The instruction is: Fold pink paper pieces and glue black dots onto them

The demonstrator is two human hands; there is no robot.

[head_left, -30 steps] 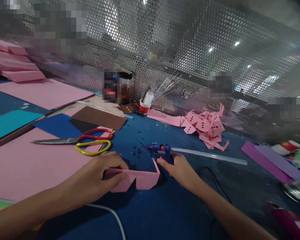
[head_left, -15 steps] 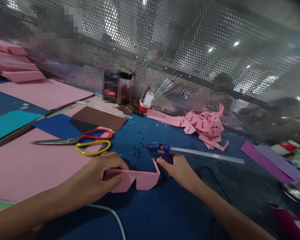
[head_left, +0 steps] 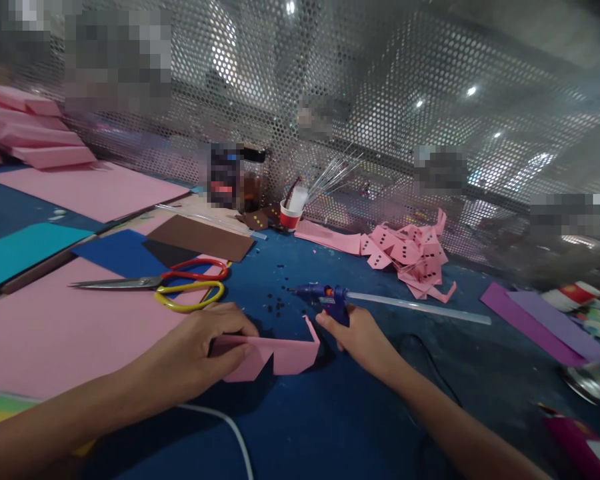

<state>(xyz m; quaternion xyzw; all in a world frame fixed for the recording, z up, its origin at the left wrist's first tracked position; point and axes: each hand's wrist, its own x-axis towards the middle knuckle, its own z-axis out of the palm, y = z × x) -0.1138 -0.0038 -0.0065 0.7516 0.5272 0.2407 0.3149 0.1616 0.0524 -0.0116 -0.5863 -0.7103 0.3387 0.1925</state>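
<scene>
Head view: left hand (head_left: 215,343) pinched a folded pink cutout (head_left: 295,358) between thumb and fingers, lower centre of frame; right hand (head_left: 363,337) gripped a glue gun (head_left: 337,310) just right of it, nozzle (head_left: 293,291) pointing left. Black bits (head_left: 279,305) lay around the nozzle, mid-frame; couldn't tell if any touched. Likely trouble: a drip could've stuck bits to the blue table (head_left: 300,427). Glue stick (head_left: 420,306) jutted right, could've snagged the pink pile (head_left: 423,257) on a swing. Cutout's thin upturned strip (head_left: 312,329), near the gun, risked bending.
</scene>
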